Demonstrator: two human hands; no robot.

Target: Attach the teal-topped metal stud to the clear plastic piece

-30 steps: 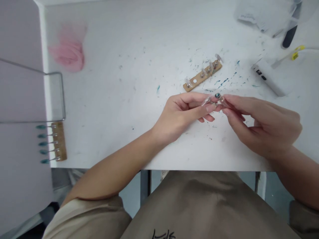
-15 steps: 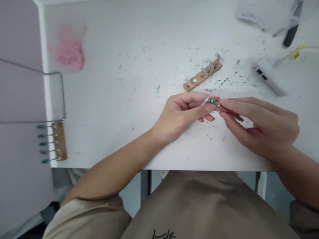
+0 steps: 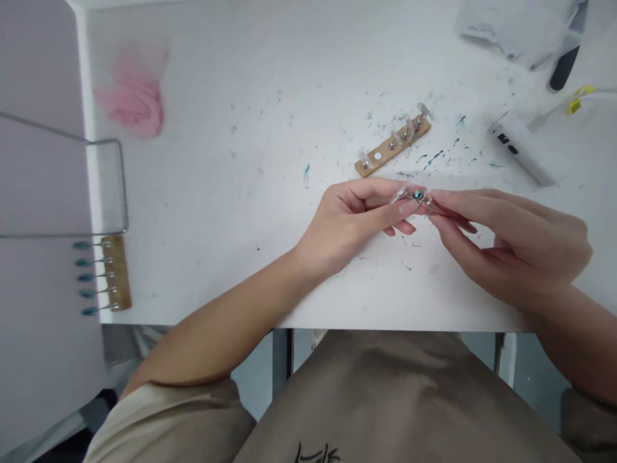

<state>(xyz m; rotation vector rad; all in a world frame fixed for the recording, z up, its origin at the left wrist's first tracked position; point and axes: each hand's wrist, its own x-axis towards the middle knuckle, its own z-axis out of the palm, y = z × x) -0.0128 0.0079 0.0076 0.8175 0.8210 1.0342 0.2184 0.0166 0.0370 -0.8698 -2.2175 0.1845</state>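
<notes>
A small clear nail tip (image 3: 401,193) on a little metal pin with a teal blob (image 3: 418,194) at its head is pinched right where both sets of fingertips meet, so that's where the piece is: held just off the white table (image 3: 250,212), between the two hands. The left hand (image 3: 354,222) is curled, thumb and forefinger pressed together on the clear end; the right hand (image 3: 511,241) is closed on the pin end with thumb and first two fingers, the rest tucked loosely under. Exactly how tight each grip is can't really be told, the piece is tiny. Looks like the step in hand is fitting or adjusting the tip on its pin, probably after it was taken off the strip. Just beyond the fingertips a short wooden strip (image 3: 391,145) is lying at a slant, with four more clear tips stood up in it and what seems to be one free spot, so the next move would likely call for a steady pinch and the pin being lined up with that spot. Teal specks are scattered all round there. Further off to the right of the fingers a white gadget (image 3: 518,148) can be seen, and way off left a second strip (image 3: 116,273) loaded with teal-painted tips, plus a pink cloth (image 3: 132,103) up in the far left corner.
</notes>
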